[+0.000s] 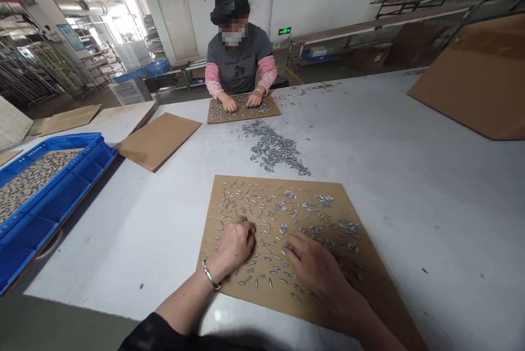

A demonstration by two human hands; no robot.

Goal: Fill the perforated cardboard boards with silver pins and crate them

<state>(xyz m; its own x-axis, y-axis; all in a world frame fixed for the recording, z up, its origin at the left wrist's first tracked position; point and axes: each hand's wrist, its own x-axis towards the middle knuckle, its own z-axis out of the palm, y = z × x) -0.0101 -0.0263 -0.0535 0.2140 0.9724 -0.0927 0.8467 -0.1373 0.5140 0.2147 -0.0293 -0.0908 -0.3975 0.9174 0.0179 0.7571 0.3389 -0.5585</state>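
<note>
A cardboard sheet (229,280) lies on the white table before me, strewn with small silvery spindle-shaped metal pieces (270,283). On its left part rests my left hand (235,244), a metal bracelet at the wrist; its fingers curl down to the board, and whatever they hold is hidden. My right hand (314,263) is over the right part, thumb and forefinger close together at the pieces; what is between them is too small to make out. Pieces lie spaced apart at the left and bunched at the upper right. Beyond the sheet is a loose heap of the same pieces (273,146).
Across the table a co-worker (238,61) has both hands on another piece-covered board (215,117). A blue tray (61,198) holding a filled board stands at left, near a bare cardboard sheet (162,140). A large cardboard piece (479,77) rises at right.
</note>
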